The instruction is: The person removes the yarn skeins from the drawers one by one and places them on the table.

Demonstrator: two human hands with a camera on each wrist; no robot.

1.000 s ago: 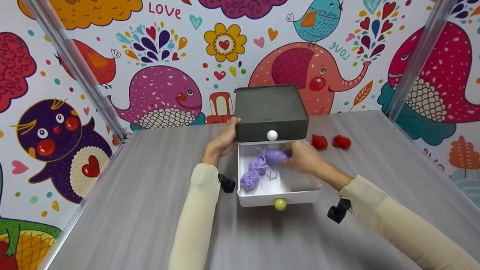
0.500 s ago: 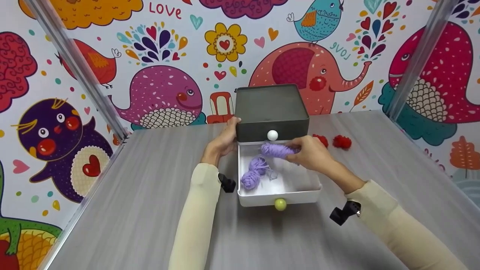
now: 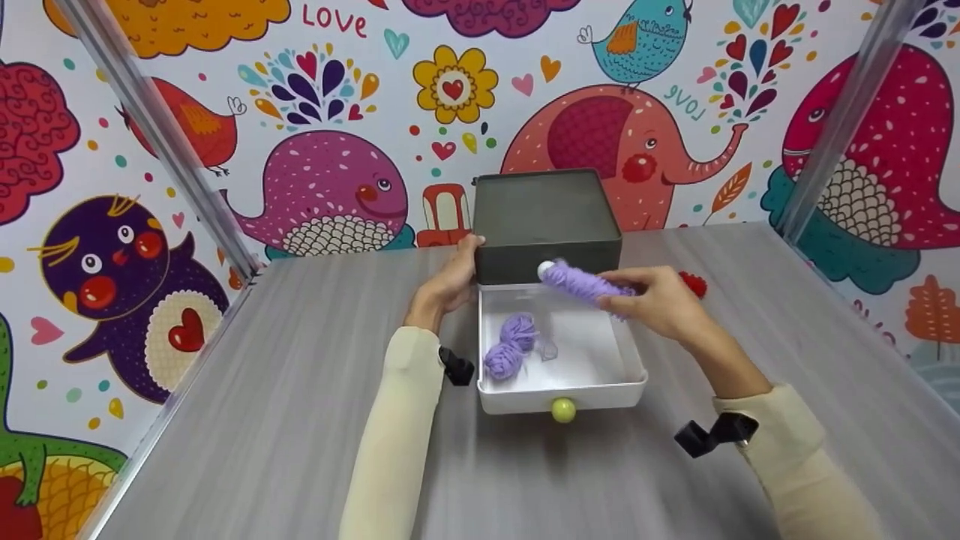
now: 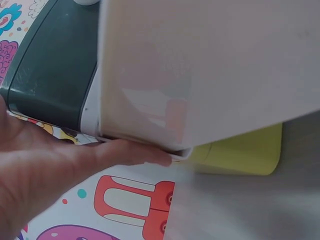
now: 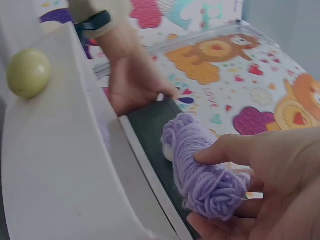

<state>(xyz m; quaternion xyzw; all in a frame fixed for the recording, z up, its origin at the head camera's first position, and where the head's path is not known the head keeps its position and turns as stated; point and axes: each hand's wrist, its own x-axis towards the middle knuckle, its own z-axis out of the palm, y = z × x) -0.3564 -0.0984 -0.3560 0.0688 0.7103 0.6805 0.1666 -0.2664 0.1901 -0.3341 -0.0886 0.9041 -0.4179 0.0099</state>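
Observation:
My right hand (image 3: 654, 301) pinches a skein of purple yarn (image 3: 585, 289), thumb on one side and fingers on the other, raised above the back of the pulled-out white drawer (image 3: 562, 400). In the right wrist view, the purple skein (image 5: 202, 170) lies across my fingertips, level with the dark drawer front. Two purple yarn balls (image 3: 511, 346) sit at the left inside the drawer, a loose strand beside them. My left hand (image 3: 448, 281) rests against the left side of the drawer box (image 3: 536, 210); in the left wrist view its extended finger lies along the white casing (image 4: 92, 112).
A white knob (image 3: 545, 270) sits on the dark upper drawer, and a yellow-green knob (image 3: 563, 409) on the white one. A red yarn bundle (image 3: 694, 284) lies on the grey table (image 3: 315, 360), partly behind my right hand. Patterned panels and metal posts stand around.
My right hand has lifted the purple skein up out of the white drawer and drawn it to the right. The left hand has stayed at the box's side.

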